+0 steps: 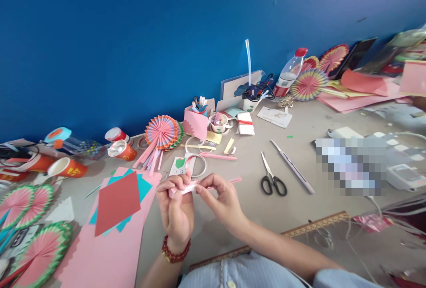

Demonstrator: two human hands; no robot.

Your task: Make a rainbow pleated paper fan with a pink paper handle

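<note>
My left hand [177, 208], a beaded bracelet on its wrist, is closed around a small pink paper piece with a white strip [189, 188] on it. The thumb and fingers of my right hand [223, 201] pinch together at the strip's right end. A thin pink paper stick [235, 180] shows just behind the right hand; whether it touches the fingers I cannot tell. Beyond the hands are a white tape ring [199, 175], a card with a green patch [176, 167] and another pink paper stick [221, 157].
Black-handled scissors [273, 185] and a utility knife [293, 167] lie to the right, near a pixelated phone [349, 166]. Pink sheets [129, 252] with a red square [118, 203] lie left. Paper fans [161, 132], cups [122, 149] and a bottle [289, 75] stand along the blue wall.
</note>
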